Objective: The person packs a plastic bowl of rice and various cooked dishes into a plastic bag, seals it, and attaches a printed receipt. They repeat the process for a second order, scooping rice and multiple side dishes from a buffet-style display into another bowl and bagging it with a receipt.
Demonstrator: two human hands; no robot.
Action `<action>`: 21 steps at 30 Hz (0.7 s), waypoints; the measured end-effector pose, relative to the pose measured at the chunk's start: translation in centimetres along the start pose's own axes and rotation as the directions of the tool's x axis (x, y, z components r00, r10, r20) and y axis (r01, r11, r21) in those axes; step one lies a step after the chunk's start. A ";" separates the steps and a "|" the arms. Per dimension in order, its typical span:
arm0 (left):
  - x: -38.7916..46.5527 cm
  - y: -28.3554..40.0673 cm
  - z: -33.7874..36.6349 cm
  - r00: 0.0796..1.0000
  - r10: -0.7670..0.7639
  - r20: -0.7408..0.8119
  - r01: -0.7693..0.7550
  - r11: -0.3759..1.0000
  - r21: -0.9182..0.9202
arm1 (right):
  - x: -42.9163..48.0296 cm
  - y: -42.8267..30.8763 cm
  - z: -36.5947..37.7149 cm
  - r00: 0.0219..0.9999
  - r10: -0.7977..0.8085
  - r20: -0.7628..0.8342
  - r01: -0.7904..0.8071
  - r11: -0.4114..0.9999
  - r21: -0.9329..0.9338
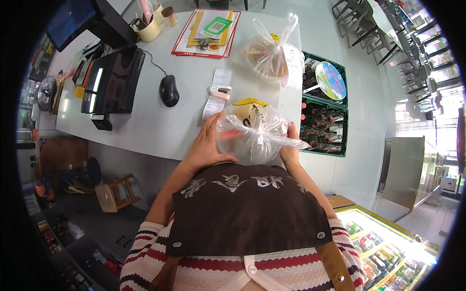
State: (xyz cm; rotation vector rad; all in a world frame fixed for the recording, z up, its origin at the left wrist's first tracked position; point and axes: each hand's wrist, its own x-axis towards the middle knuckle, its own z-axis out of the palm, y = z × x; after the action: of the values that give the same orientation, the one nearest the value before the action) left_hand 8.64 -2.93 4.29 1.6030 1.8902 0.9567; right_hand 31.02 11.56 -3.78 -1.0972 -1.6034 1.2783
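A tied clear plastic bag [251, 149] stands at the near edge of the white counter, right in front of my apron. Inside it show a rounded container with a yellow top and something thin and red; the rest is blurred by the plastic. My left hand [205, 143] cups the bag's left side, thumb towards me. Against its right side rests my right hand [290, 149], partly hidden by the bag's knotted end. Just beyond the left fingers lie a printed paper slip [213, 107] and a small pink-and-white stapler-like object [220, 93].
Farther along the counter [189, 127] sits a second tied bag [269, 62] with a receipt [292, 67]. Clipboards [211, 29], a black mouse [169, 91] and a black machine [113, 80] lie leftward. Green bottle crates [324, 127] adjoin the right edge; a wooden stool [115, 192] is below left.
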 end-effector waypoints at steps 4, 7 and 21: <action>0.4 -0.1 0.4 0.996 -0.004 -0.086 0.013 0.994 0.109 | 1.3 -2.2 1.6 0.986 0.169 0.007 -0.155 0.885 0.440; 0.4 -0.3 0.8 0.992 -0.035 -0.123 0.049 0.993 0.111 | 1.8 -1.4 1.9 0.964 0.263 0.040 -0.253 0.860 0.443; 3.4 2.9 -0.2 0.957 0.285 -0.045 -0.264 0.927 0.268 | 3.3 -10.6 -2.8 0.628 -0.320 0.709 0.717 0.593 -0.367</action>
State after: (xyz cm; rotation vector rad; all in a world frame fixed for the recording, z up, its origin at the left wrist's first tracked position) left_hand 9.66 0.50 6.93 2.0556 1.9457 0.9288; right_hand 31.10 14.25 7.39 -0.4217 -2.7229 0.6403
